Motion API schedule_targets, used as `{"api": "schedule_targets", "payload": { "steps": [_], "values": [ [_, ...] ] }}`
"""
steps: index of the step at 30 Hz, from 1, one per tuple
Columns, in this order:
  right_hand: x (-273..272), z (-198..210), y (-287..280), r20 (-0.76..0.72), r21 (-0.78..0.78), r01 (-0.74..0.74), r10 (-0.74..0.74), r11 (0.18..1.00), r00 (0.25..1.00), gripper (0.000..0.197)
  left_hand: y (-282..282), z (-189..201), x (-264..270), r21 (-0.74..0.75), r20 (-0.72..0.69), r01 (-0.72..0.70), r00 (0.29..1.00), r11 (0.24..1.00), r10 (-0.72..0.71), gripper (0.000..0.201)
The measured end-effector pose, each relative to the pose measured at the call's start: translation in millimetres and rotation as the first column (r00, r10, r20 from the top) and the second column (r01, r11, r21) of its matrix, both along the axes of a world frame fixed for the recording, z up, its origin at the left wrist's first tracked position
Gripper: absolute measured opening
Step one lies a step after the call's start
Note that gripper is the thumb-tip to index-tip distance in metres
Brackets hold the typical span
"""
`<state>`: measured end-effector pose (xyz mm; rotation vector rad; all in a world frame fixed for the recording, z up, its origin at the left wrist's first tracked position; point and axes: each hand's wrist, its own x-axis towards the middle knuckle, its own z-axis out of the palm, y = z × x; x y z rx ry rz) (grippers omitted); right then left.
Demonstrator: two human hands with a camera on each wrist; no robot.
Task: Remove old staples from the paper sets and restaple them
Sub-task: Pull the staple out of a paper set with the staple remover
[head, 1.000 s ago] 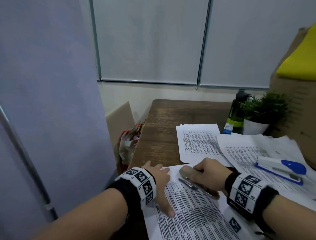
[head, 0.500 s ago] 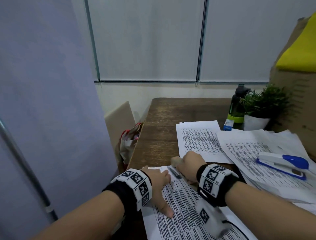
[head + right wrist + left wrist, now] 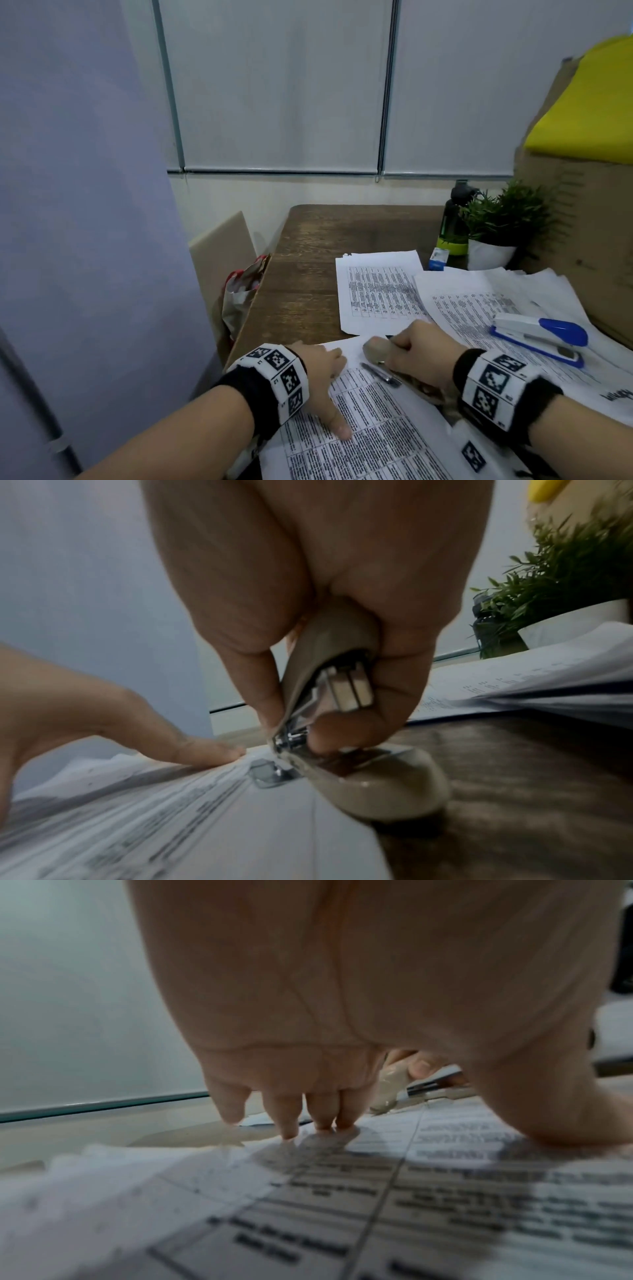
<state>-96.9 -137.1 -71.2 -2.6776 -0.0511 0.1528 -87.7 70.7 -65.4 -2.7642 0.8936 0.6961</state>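
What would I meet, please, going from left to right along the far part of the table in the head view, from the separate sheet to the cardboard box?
Separate printed sheet → small blue-and-white box → dark bottle with green band → potted plant → cardboard box.

Left hand point(image 3: 320, 371): fingers straight, spread, tips pressing downward, thumb angled back.
Right hand point(image 3: 423, 356): fingers and thumb curled, squeezing closed.

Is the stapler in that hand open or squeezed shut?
Open. The right wrist view shows the beige stapler with its top lifted off its base, held by the right hand over the paper set.
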Motion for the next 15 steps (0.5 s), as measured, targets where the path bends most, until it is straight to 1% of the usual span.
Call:
{"api": "schedule_targets", "payload": {
  "steps": [2,4,7,9,12,13,15],
  "values": [
    [0,-1,3,0.003,-0.021,-0.023,0.023,1.000,1.000,0.042,0,-5,4,-0.026,-0.040,-0.026,0.999,0.999,0.025,0.116],
    [1,-1,8,-0.014,0.002,-0.027,0.027,1.000,1.000,0.034,1,-9,8,-0.041,-0.056,-0.046,0.997,0.998,0.044,0.120],
    [4,-2,21,-0.015,0.088,0.020,-0.019,0.996,1.000,0.036,0,-10,9,-0.024,-0.070,-0.032,0.997,0.999,0.030,0.119],
    [10,-2,31,0.012,0.050,0.023,-0.024,0.998,1.000,0.037,0,-10,8,-0.028,-0.080,-0.032,0.996,0.999,0.030,0.118],
    [16,2,42,0.033,0.042,0.010,-0.011,0.999,0.999,0.032,0,-10,7,-0.045,-0.082,-0.018,0.997,0.999,0.014,0.115],
    [18,3,42,0.010,0.055,0.012,-0.012,0.998,1.000,0.031,0,-10,7,-0.041,-0.083,-0.011,0.997,0.999,0.008,0.114],
    [20,3,38,-0.051,0.129,0.034,-0.028,0.991,0.998,0.029,0,-10,8,-0.017,-0.085,0.001,0.996,1.000,-0.003,0.114]
  ]
}}
